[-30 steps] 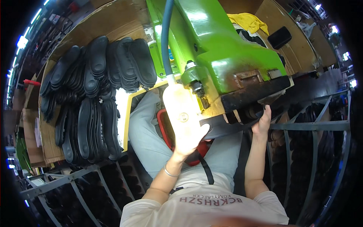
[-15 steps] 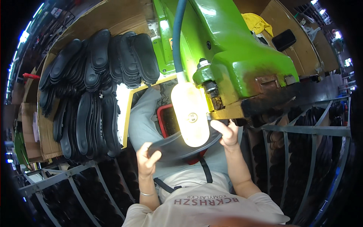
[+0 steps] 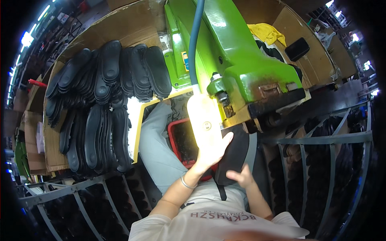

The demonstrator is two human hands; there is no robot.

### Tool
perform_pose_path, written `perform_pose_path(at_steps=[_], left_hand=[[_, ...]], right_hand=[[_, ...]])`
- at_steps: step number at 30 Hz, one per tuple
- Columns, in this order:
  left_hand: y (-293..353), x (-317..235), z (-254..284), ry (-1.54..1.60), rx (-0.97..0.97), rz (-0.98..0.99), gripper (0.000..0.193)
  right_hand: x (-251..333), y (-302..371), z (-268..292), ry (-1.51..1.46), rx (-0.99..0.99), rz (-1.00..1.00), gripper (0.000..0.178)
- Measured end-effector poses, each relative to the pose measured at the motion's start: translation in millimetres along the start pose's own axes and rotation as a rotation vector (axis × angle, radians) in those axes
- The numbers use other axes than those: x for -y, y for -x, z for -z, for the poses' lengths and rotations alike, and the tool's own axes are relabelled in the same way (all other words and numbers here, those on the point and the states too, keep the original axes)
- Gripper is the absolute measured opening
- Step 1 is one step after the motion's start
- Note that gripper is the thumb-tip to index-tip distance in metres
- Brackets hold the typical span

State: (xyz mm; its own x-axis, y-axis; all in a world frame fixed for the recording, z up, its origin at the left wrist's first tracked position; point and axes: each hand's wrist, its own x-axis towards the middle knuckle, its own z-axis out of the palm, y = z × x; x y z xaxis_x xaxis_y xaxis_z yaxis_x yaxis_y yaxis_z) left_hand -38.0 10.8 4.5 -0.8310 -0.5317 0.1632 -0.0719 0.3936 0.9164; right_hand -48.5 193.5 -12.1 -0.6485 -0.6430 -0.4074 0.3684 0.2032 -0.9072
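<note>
I sit at a green machine (image 3: pixel 241 60) whose dark lower head (image 3: pixel 265 106) is just above my hands. A black shoe sole (image 3: pixel 237 150) stands on end over my lap, below that head. My left hand (image 3: pixel 211 154), with a bracelet on the wrist, lies against the sole's left side, fingers spread over it. At the sole's lower end, my right hand (image 3: pixel 241 176) grips it from beneath. A glaring white lamp (image 3: pixel 203 120) on a blue hose (image 3: pixel 195 40) hangs right above my left hand and washes out part of it.
A red tray (image 3: pixel 181 140) rests on my lap. Several piles of black soles (image 3: pixel 100 104) cover the cardboard-lined bench (image 3: pixel 52 152) to my left. A yellow cloth (image 3: pixel 267 32) and a flat black object (image 3: pixel 297 48) lie behind the machine. Metal racks (image 3: pixel 321 140) holding dark soles flank me.
The sole was held flat between both hands half a second ago; now it stands on end, my left hand has come up beside the lamp and my right hand has dropped to its lower end.
</note>
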Motion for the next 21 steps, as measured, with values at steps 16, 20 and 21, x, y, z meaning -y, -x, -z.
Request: perform_pose_path(at_steps=[16, 20, 21], left_hand=[[22.6, 8.5, 65.5, 0.248, -0.062, -0.01, 0.024], [33.2, 15.8, 96.6, 0.509, -0.107, 0.207, 0.024], [39.0, 19.6, 104.4, 0.508, -0.107, 0.221, 0.022]], right_hand=[[101.2, -73.4, 60.0, -0.197, -0.167, 0.404, 0.028], [96.4, -99.5, 34.9, -0.246, 0.099, 0.507, 0.042], [90.8, -100.8, 24.9, -0.267, 0.037, 0.502, 0.045]])
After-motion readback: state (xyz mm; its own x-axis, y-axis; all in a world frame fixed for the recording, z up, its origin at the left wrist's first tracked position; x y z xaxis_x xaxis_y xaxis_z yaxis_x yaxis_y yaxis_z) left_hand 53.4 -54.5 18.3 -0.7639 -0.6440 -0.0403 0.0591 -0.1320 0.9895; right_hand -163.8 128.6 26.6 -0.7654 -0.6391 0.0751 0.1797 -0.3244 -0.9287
